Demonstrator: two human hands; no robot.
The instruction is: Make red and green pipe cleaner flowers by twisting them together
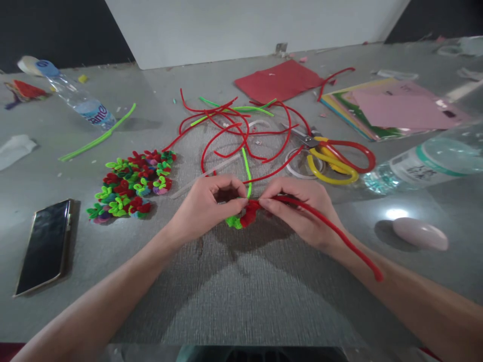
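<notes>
My left hand (211, 203) pinches a small red and green pipe-cleaner piece (249, 213) between thumb and finger, at the middle of the table. A green stem (247, 171) sticks up from it. In the fingertips of my right hand (302, 208) is a red pipe cleaner (339, 239), right beside that piece; its long free end trails over my right forearm. The fingertips of both hands almost meet and partly hide where red and green join. Beyond them lies a loose tangle of red pipe cleaners (241, 133) with a few green ones among them.
Finished pipe-cleaner flowers (126, 188) cluster at left, near a phone (45, 246) and a water bottle (81, 100). Scissors (335, 153), a large bottle (422, 163) and a computer mouse (420, 234) lie at right. Coloured paper sheets (411, 108) and red felt (279, 80) are behind.
</notes>
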